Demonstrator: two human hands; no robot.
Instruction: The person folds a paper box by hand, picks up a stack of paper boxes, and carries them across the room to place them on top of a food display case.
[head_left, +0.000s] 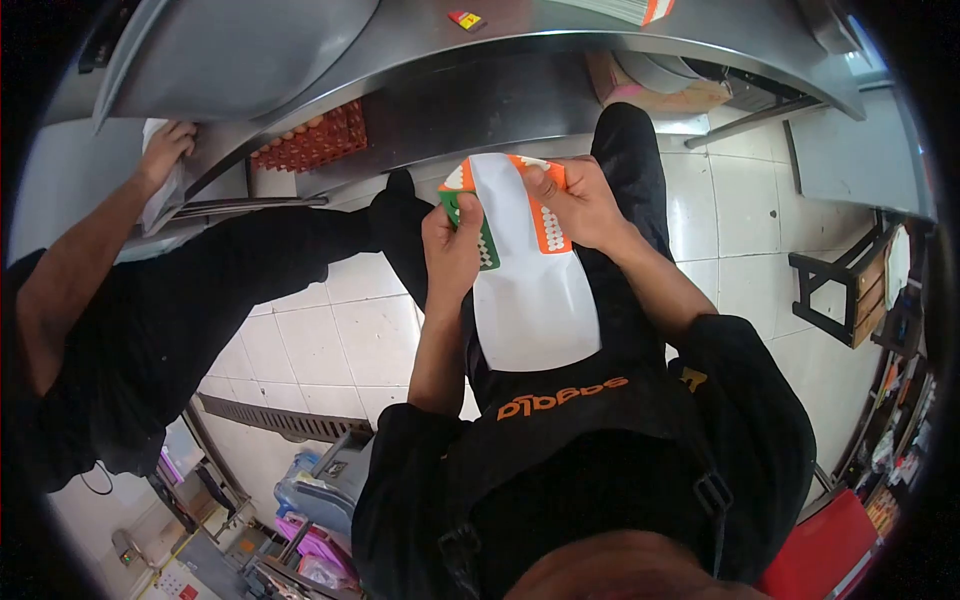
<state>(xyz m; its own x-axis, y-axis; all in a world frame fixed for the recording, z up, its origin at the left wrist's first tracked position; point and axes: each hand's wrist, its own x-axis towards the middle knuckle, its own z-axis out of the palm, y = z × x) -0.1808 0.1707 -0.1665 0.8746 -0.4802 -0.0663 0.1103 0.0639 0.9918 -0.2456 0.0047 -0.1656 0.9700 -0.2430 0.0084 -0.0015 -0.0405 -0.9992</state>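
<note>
In front of my lap I hold a paperboard carton (537, 315), white inside, with green and orange printed side panels. My left hand (452, 248) grips the green side, its thumb pressed on the panel. Fingers of my right hand (582, 205) are closed around the orange side, with the thumb over the upper edge. The side panels are bent up, while a long white flap extends toward my body. The fingers behind the carton are partly hidden.
Ahead is a steel table (430, 55) bearing a small red-and-yellow packet (467, 20) and a stack of printed cardboard (625, 8). Red egg trays (320, 140) sit beneath. At left, a co-worker's hand (168, 150) touches white material. A stool (850, 285) stands right.
</note>
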